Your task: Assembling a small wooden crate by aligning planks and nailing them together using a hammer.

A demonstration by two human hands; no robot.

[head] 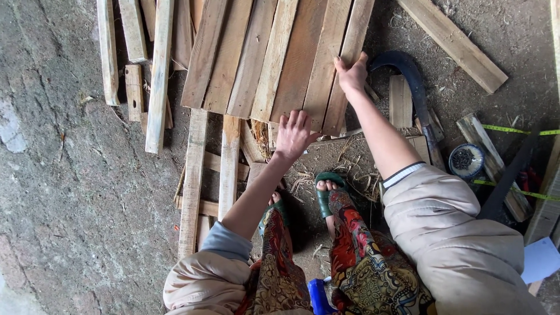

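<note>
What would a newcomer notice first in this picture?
A row of planks lies side by side at top centre, with the left hand flat on their near ends and the right hand on the rightmost plank. A curved dark blade lies just right of them.
</note>
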